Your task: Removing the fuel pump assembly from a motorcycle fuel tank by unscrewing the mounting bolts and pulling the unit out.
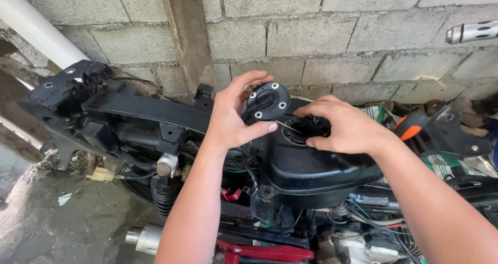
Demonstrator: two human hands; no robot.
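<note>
- Two hands work over our stripped motorcycle's black fuel tank (311, 173).
- Our left hand (233, 116) is clamped on the round black cap unit (268, 101), tilting it up so its thin rod (288, 125) stays clear of the hole.
- Just right of it, our right hand (345, 125) rests curled on the tank opening (303, 130), steadying the rim; we cannot tell if it grips anything.

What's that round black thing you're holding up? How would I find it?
Start at the grey block wall, then look down to the black tank of the stripped motorbike. Just above its round opening, the left hand holds a round black cap. Silver screw heads dot its rim, unlike the plain black parts around it.
</note>
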